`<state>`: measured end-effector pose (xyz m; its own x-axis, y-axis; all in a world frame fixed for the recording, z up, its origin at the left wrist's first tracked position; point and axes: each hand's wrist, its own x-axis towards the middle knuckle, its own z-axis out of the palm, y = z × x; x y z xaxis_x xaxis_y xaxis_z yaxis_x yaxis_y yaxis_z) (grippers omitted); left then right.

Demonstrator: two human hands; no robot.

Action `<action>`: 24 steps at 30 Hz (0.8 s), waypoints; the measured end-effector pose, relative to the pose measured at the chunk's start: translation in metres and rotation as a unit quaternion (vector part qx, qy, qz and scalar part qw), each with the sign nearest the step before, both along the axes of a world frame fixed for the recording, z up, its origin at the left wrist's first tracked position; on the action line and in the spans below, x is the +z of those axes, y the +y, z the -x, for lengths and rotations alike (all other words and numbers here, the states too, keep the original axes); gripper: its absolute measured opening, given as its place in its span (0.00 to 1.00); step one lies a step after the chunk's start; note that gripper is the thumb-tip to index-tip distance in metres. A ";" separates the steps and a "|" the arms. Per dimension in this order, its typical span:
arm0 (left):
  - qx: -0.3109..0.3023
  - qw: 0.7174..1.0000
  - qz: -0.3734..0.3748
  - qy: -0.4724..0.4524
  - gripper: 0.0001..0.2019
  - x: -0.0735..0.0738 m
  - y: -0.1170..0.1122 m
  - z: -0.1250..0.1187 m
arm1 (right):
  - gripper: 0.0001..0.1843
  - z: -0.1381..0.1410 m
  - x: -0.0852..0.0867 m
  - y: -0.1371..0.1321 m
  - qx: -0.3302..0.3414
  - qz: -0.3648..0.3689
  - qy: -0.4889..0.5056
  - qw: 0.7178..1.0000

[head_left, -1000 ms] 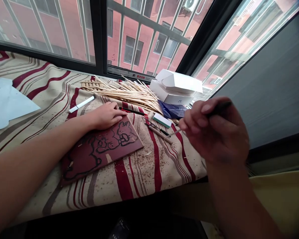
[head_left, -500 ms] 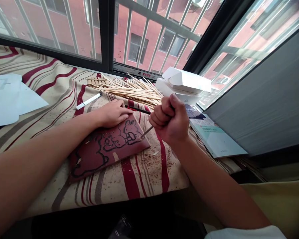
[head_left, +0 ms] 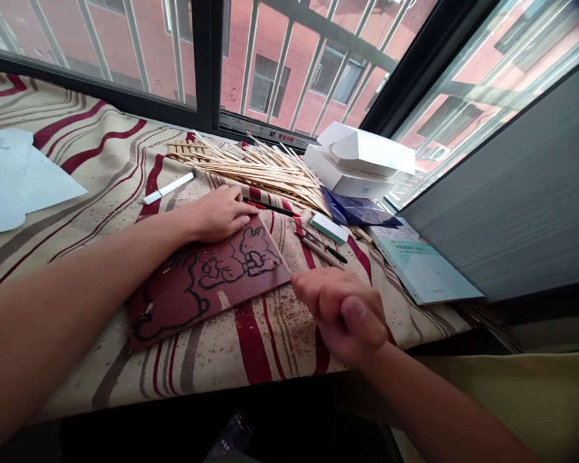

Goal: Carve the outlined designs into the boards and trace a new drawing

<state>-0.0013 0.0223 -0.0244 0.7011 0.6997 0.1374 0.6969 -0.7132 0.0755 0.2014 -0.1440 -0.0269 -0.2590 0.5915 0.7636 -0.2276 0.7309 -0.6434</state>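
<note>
A dark red carving board (head_left: 174, 289) lies tilted on the striped cloth, with bear-like figures in thick black lines and a pale gouged patch near its lower edge. My left hand (head_left: 217, 212) rests on its top edge, fingers laid out and pressing on the board. Off the board's right corner, my right hand (head_left: 342, 308) is closed in a fist around a carving tool (head_left: 290, 269). Only a short bit of its thin shaft shows; the handle is hidden in the fist. Brown shavings are scattered on the cloth around the corner.
Behind the board lie a red-black pen (head_left: 270, 206), a white marker (head_left: 168, 188), an eraser (head_left: 329, 228) and slim tools (head_left: 321, 249). Many wooden sticks (head_left: 265, 170) and a white box (head_left: 361, 161) stand by the window. A book (head_left: 424, 263) is at right, papers (head_left: 9, 180) at left.
My right fist has moved down and right, taking the carving tool's tip off the board's corner. The eraser and slim tools behind it now show. My left hand stays on the board.
</note>
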 end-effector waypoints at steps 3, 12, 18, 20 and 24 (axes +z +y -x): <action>-0.017 1.000 -0.001 0.008 0.26 0.000 0.002 0.000 | 0.17 -0.003 0.000 0.000 0.085 -0.059 -0.140 0.985; -0.022 1.000 -0.001 -0.003 0.26 -0.002 0.005 0.003 | 0.18 -0.003 0.013 0.009 0.123 -0.068 -0.208 0.968; 0.001 1.000 0.012 -0.007 0.26 -0.001 0.002 0.002 | 0.28 -0.007 0.030 0.029 -0.055 0.142 0.110 0.982; 0.002 1.000 0.018 -0.009 0.26 0.000 0.002 0.002 | 0.29 -0.007 0.034 0.034 -0.054 0.160 0.130 0.977; 0.004 1.000 0.020 -0.016 0.25 -0.001 0.002 0.002 | 0.21 -0.010 0.029 0.031 -0.046 0.177 0.117 0.976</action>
